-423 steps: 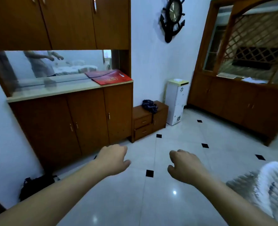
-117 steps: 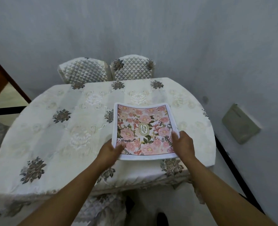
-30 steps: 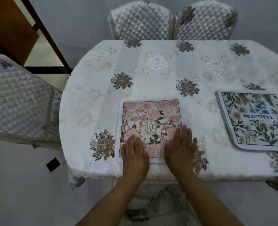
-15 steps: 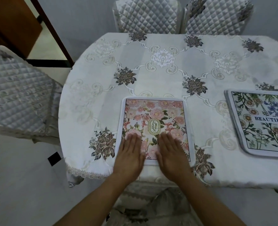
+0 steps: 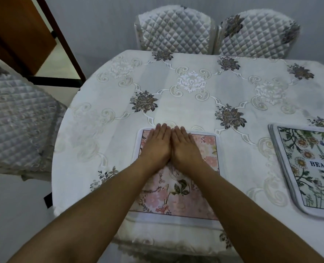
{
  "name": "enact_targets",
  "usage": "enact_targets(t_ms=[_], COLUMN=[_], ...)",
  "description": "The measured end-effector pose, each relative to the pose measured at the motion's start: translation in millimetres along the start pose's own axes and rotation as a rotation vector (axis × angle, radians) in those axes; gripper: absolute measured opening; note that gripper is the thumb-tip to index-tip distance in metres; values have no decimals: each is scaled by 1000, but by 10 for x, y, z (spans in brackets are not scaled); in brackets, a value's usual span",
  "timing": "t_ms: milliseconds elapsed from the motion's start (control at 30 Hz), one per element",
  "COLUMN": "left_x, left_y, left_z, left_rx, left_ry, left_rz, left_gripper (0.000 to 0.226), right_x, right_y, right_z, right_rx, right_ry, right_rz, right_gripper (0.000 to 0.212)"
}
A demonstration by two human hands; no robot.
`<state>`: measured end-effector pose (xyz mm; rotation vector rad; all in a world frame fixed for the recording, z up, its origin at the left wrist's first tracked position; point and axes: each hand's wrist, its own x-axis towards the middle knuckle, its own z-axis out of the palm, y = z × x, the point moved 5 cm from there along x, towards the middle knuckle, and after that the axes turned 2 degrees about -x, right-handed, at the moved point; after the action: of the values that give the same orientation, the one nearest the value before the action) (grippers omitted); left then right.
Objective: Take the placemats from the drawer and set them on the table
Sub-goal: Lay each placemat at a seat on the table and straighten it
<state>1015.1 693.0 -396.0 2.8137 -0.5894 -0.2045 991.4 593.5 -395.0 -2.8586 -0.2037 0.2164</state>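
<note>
Where the pink placemat (image 5: 178, 188) lies flat on the table (image 5: 195, 103), left hand (image 5: 156, 147) and right hand (image 5: 185, 148) pressed on its far half, palms down, fingers straight, grasping nothing, edges touching, second placemat (image 5: 309, 168) well right.

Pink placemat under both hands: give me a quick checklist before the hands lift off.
1. Pink placemat flat on the table: ok.
2. Left hand and right hand open, palms down, gripping nothing: ok.
3. Near edge inside the table edge: ok, but close.
4. Far corners uncurled: ok.
5. Clear of the green placemat: ok, a gap shows.
6. More placemats left in the drawer: cannot tell.
</note>
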Motion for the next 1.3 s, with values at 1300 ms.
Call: enact_targets(t_ms=[1300], left_x=[-1009], left_y=[961], left_z=[-6], left_rx=[-284], left_ry=[185], left_rz=[-103], left_gripper=[60], right_x=[-1860], right_y=[1407], right_z=[-410], right_rx=[258], right_ry=[165], right_rz=[328], right_gripper=[69])
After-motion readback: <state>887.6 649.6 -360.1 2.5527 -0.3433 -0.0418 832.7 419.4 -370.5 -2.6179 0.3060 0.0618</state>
